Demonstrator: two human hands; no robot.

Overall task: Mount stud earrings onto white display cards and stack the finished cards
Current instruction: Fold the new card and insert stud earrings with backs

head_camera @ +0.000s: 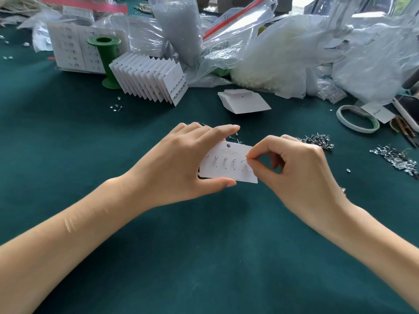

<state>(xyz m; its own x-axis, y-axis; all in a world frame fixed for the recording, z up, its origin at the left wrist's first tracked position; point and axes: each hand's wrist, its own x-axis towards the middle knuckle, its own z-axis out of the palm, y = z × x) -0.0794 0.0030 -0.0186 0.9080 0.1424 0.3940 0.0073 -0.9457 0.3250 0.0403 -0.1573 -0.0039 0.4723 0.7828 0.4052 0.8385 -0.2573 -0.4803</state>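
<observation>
My left hand (181, 164) holds a white display card (229, 165) above the green cloth, thumb under its lower edge and forefinger along its top. Several studs sit in the card's upper row of holes; the lower row of holes shows empty. My right hand (294, 168) pinches a stud earring (244, 160) between thumb and forefinger, its thin post touching the card near the right end of the upper row. A fanned row of finished cards (149, 80) leans at the back left. Blank cards (244, 102) lie behind the hands.
Loose studs lie in piles at the right (317, 140) (394, 158). A tape roll (357, 118) sits at the far right. A green spool (107, 60) and several plastic bags (272, 53) crowd the back. Green cloth (204, 245) covers the table.
</observation>
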